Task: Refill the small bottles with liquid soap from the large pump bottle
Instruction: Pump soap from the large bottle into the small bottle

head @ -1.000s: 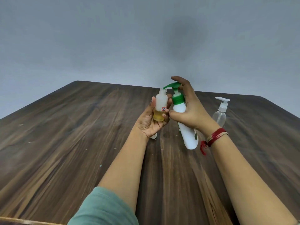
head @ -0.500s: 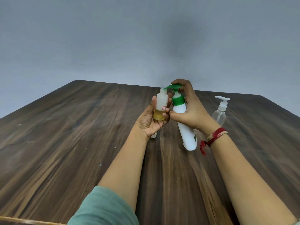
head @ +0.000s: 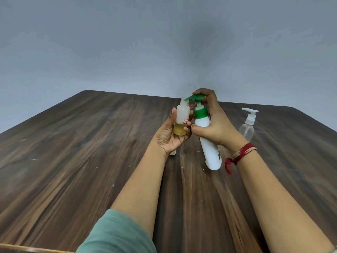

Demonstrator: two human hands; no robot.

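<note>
Above the wooden table (head: 91,161), the right hand (head: 217,125) is gripping the tilted large pump bottle (head: 209,152) around its neck. Its forefinger is curling over the green pump head (head: 195,97), and the spout is pointing into the open mouth of the small bottle (head: 181,117). The left hand (head: 169,137) is holding this small bottle upright, fingers and thumb wrapping its body; yellow soap is filling only about the lower third, so I judge more pumping is needed. A clear pump bottle (head: 247,128) is standing on the table to the right, seemingly empty, and a small white thing (head: 172,152) behind the left wrist is perhaps another bottle, mostly hidden.
</note>
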